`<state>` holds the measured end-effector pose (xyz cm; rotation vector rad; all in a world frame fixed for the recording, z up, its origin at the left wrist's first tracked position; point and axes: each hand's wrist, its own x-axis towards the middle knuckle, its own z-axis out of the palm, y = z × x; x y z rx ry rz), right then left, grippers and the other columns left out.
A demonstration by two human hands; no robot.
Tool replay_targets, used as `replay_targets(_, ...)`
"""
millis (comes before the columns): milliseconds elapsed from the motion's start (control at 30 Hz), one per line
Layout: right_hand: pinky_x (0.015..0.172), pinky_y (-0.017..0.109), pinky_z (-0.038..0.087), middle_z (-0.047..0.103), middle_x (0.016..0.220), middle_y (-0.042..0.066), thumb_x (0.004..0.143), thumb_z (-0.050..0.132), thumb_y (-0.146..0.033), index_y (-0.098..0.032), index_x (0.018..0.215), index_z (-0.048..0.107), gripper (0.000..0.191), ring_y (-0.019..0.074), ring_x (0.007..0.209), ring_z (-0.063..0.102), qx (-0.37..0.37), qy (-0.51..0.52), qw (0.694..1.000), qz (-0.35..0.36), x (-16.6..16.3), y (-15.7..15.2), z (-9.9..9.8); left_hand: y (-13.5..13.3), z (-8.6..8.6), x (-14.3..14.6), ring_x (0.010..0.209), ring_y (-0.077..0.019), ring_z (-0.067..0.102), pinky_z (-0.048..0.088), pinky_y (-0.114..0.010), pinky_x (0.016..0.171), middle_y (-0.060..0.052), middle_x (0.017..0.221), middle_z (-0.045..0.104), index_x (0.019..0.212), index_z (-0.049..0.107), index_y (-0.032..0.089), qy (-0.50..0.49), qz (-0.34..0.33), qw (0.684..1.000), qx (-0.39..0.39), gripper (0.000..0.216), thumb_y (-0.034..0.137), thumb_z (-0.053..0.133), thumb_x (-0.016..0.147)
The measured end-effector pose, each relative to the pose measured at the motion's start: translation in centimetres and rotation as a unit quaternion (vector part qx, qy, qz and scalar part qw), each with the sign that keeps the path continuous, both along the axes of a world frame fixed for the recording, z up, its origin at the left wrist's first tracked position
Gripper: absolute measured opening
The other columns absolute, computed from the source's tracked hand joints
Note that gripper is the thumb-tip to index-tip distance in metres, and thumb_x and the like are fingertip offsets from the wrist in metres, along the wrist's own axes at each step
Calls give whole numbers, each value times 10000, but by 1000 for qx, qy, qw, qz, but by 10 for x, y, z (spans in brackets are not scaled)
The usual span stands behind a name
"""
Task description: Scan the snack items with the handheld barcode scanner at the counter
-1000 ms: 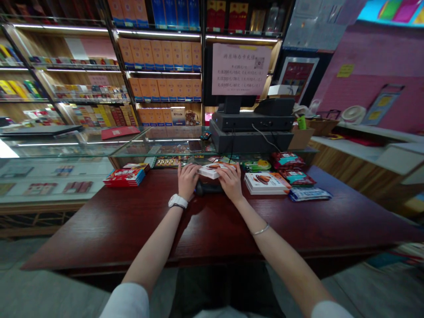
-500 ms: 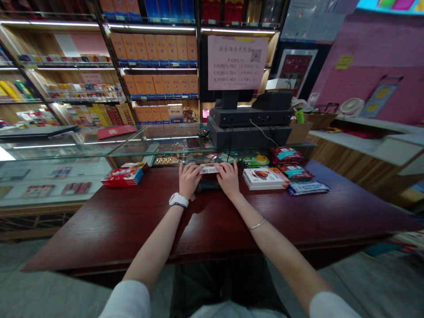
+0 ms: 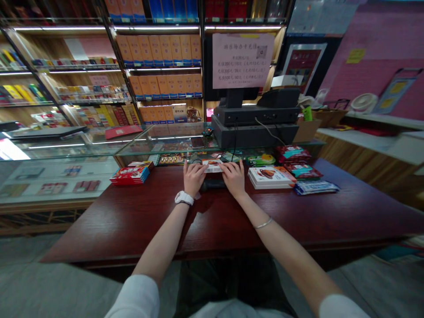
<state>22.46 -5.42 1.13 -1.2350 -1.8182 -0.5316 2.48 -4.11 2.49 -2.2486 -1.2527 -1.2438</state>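
Note:
Between my two hands is a small white box (image 3: 212,166) with an orange-brown picture on top. My left hand (image 3: 194,177) grips its left end, and my right hand (image 3: 233,177) grips the right end. The box is at the far side of the dark red wooden table (image 3: 139,225), near the glass case. Just below it, a black handheld device (image 3: 213,184) lies on the tabletop, partly covered by my hands. To the right of my right hand rest larger white boxes (image 3: 270,176) with a similar food picture.
Red snack packs (image 3: 130,173) are stacked at the left. On the right sit dark red packets (image 3: 300,170), a blue-white packet (image 3: 316,187) and a green packet (image 3: 261,160). Behind the table, a glass display case (image 3: 159,141) carries a black cash register (image 3: 255,126).
The white box has tipped so that its pictured top shows instead of the barcode side. Both hands keep their hold on it. The whole view has shifted slightly.

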Motion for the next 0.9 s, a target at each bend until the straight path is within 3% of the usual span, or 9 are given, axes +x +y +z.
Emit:
replay_targets(167,1163,518,330,516,1451,104,913,480,-156,-227,1434,487,526,261,1289,488,-23,8,999,26,-7,-2,0,6,1,-10,1086,-237,614,127,-576,1239,-24,976,743,1127,720,317,-32,42,999,12,269,248,589,903)
replay_targets(367,1141,485,379,522,1433,127,937,496,-248,-204,1447,451,514,265,1308,500,-58,12,994,88,-11,0,-8,16,-3,-30,1032,-232,623,139,-549,1238,-29,992,740,1105,729,309,-60,82,995,21,258,243,592,897)
replay_targets(600,1065,468,453,533,1435,159,861,674,-446,-197,1435,456,662,277,1314,519,-208,-59,955,205,-12,5,-20,19,-4,-42,1038,-237,619,142,-562,1234,-28,1019,745,1113,725,304,-81,95,992,6,265,251,572,904)
replay_targets(733,1005,461,484,569,1405,141,865,682,-320,-216,1416,473,598,268,1238,586,-256,-105,938,208,-12,4,-19,19,-3,-41,1048,-237,618,132,-564,1239,-35,1010,744,1120,724,300,-80,94,992,0,270,254,568,904)
replay_targets(900,969,440,504,580,1399,130,878,651,-223,-206,1406,488,553,263,1197,613,-253,-121,939,199,-11,2,-19,19,-4,-42,1037,-234,622,118,-569,1240,-29,995,741,1122,719,306,-72,95,993,2,272,250,587,891)
